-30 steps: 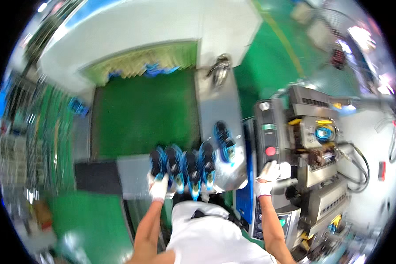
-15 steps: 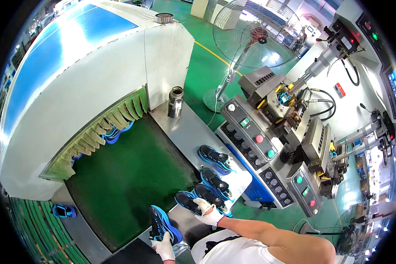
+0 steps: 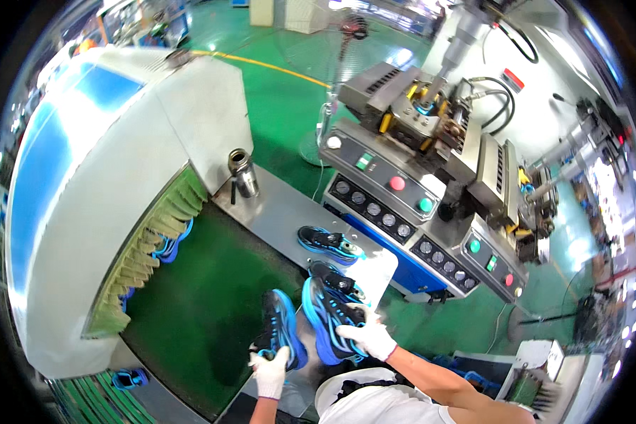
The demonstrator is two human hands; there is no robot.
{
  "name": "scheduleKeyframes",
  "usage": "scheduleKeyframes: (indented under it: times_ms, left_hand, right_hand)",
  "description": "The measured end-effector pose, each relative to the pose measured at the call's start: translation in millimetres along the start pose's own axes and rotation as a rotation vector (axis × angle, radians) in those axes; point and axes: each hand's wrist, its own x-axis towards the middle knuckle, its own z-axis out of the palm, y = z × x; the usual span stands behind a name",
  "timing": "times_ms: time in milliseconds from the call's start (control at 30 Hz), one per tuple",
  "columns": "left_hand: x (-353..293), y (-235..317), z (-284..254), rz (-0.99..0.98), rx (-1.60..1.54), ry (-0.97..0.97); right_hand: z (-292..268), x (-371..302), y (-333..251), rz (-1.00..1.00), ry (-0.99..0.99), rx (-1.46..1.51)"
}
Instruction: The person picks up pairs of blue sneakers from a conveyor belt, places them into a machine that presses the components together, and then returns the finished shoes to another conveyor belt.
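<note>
My left hand (image 3: 268, 372), in a white glove, is closed on the heel end of a black and blue sneaker (image 3: 284, 326) at the near edge of the green conveyor belt (image 3: 212, 283). To its right my gloved right hand (image 3: 369, 337) grips another black and blue sneaker (image 3: 320, 318), tilted so that its blue sole side faces left. Both toes point away from me. Just beyond, a sneaker (image 3: 336, 278) lies on the metal ledge, partly behind the one in my right hand. Farther along the ledge lies one more sneaker (image 3: 328, 242).
A large white and blue machine (image 3: 141, 148) spans the belt, with green flaps (image 3: 145, 258) over its opening and blue shoes behind them. An uncapped steel flask (image 3: 244, 174) stands on the metal ledge (image 3: 279, 215). Right are press machines (image 3: 396, 184); a shoe (image 3: 128, 379) lies left.
My right hand has taken hold of a sneaker from the group on the ledge and tilted it up. My left hand's sneaker has come closer beside it. The whole view has shifted.
</note>
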Motion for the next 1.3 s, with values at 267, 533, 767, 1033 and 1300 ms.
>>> scheduleKeyframes:
  times_ms: [267,533,767,1033,1300]
  left_hand:
    - [-108.8,140.3,142.3,0.305,0.318,-0.664]
    - [-278.1,155.3,283.7,0.939,0.798,-1.020]
    - [-489.3,114.8,443.9,1.138,0.686,-1.657]
    - [-689.0,-50.8,646.3,1.579,0.593,-1.834]
    - [-622.8,6.2,639.1,1.600,0.380,-2.052]
  right_hand:
    - [-150.4,-132.2,20.6,0.085,0.589,0.474]
    - [-236.0,-304.5,95.2,0.127,1.442,0.710]
    - [-294.5,-479.5,140.5,0.357,2.199,0.603]
    - [-402.3,-577.0,282.8,0.985,2.259,0.239]
    - [-464.3,-532.1,256.3,0.580,2.414,-0.411]
